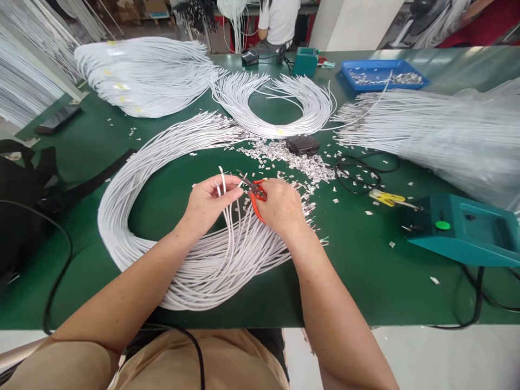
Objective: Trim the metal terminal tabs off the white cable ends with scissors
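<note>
Several white cables (228, 230) rise from a coiled bundle (117, 189) into my left hand (211, 199), which pinches them near their ends. My right hand (282, 206) is closed around red-handled cutting pliers (257, 206). The jaws of the pliers point left, close to the left fingertips and a cable end. Both hands are above the front part of the coil. Small silvery-white scraps (280, 151) are scattered on the green table behind my right hand. Some cable ends stick out to the right beneath that hand.
Further cable bundles lie at the back left (142, 76), back middle (280, 122) and right (422, 119). A teal machine (467, 227) with a green button stands at right, near yellow-handled pliers (388, 197). Behind are a black box (303, 144), a blue tray (384, 76) and a seated person (280, 21).
</note>
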`<action>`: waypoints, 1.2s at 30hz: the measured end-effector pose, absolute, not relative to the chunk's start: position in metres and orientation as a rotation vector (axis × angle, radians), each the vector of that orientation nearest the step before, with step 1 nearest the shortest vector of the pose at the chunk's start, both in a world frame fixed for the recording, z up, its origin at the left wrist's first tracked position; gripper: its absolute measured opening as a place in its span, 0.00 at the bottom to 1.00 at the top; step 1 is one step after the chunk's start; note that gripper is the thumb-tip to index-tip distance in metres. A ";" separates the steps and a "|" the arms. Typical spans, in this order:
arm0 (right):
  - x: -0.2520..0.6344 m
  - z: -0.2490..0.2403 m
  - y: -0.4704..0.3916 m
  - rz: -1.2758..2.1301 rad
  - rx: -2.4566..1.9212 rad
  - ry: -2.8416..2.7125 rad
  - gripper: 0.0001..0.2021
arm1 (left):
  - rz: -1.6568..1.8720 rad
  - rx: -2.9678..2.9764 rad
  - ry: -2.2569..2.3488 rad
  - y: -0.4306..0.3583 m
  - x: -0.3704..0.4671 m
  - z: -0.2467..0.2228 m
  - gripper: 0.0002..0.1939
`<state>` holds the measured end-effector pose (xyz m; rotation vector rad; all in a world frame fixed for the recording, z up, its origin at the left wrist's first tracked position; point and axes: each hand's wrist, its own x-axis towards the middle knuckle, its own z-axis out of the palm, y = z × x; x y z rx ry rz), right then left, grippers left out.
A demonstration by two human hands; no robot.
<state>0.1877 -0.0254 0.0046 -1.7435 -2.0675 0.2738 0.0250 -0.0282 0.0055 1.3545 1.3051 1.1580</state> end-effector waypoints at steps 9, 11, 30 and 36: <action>0.188 -0.001 -0.025 0.163 -1.696 -2.099 0.13 | 1.101 1.435 1.350 -0.029 0.022 0.008 0.10; 0.187 -0.002 -0.024 0.179 -1.698 -2.095 0.13 | 1.096 1.433 1.350 -0.029 0.021 0.009 0.11; 0.192 0.016 -0.023 1.136 -1.085 -1.360 0.09 | 0.936 1.123 0.973 -0.027 0.023 0.010 0.13; 0.188 0.016 -0.024 1.179 -1.045 -1.294 0.06 | 0.909 1.128 0.945 -0.027 0.023 0.009 0.13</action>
